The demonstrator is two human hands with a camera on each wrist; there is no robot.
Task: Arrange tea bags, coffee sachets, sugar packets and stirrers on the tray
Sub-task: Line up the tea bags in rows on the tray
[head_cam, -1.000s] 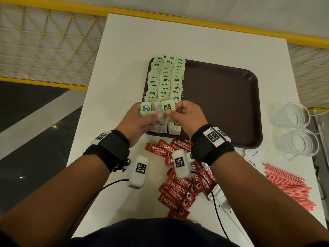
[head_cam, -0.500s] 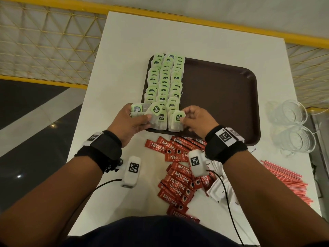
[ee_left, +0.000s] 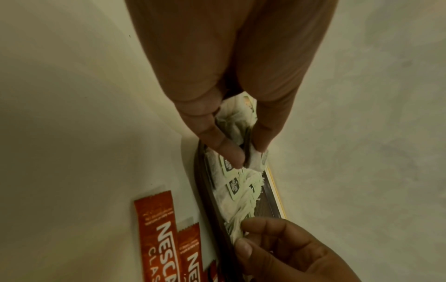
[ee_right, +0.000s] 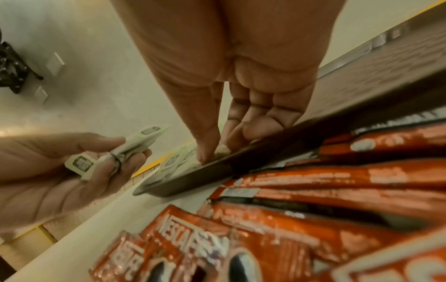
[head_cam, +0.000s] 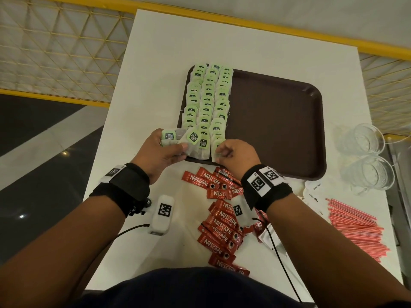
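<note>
A brown tray [head_cam: 278,121] lies on the white table, with three rows of green-tagged tea bags [head_cam: 208,96] along its left side. My left hand [head_cam: 165,150] holds a small bunch of tea bags [head_cam: 189,141] over the tray's near left corner; in the left wrist view its fingers [ee_left: 224,148] pinch them. My right hand [head_cam: 231,152] pinches one tea bag [head_cam: 216,147] at the near end of the right row, thumb and finger pressing it down by the tray rim [ee_right: 217,167]. Red coffee sachets [head_cam: 220,210] lie scattered on the table in front of the tray.
Pink stirrers [head_cam: 355,227] lie in a heap at the table's right edge. Two clear glasses [head_cam: 364,158] stand right of the tray, with white packets [head_cam: 313,190] near them. A yellow railing [head_cam: 289,27] runs behind the table. The tray's right part holds nothing.
My right hand took one tea bag from the bunch and lowered it onto the near end of the right row. My left hand drifted slightly left with the remaining bags.
</note>
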